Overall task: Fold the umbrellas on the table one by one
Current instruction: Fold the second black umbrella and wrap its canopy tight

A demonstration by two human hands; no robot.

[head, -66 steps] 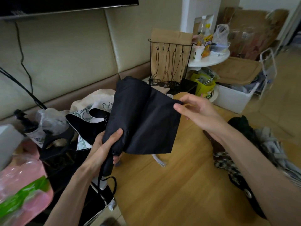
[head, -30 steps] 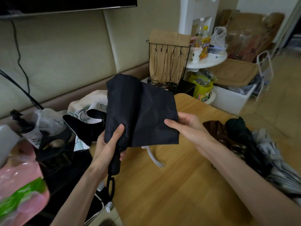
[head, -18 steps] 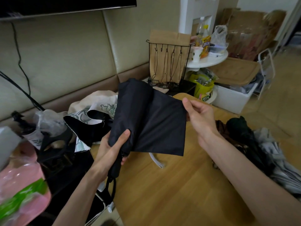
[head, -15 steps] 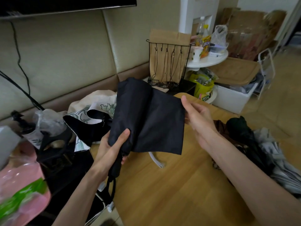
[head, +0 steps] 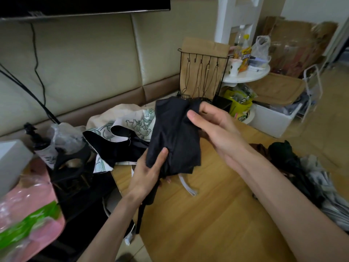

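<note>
head view: the left hand (head: pixel 147 174) is gripping the black umbrella (head: pixel 173 137) low down, with the thumb pressing on it. the right hand (head: pixel 217 129) is curling round its upper edge, thumb in front and fingers behind. the umbrella is hanging in the air above the table (head: pixel 207 214), between both hands. more umbrellas (head: pixel 287 159) are lying at the table's right side.

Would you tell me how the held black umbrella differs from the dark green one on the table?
The black umbrella is held by the left hand and right hand; the dark green umbrella lies untouched on the table. The black cloth is wrapped close; the green cloth is crumpled. Both are dark.
</note>
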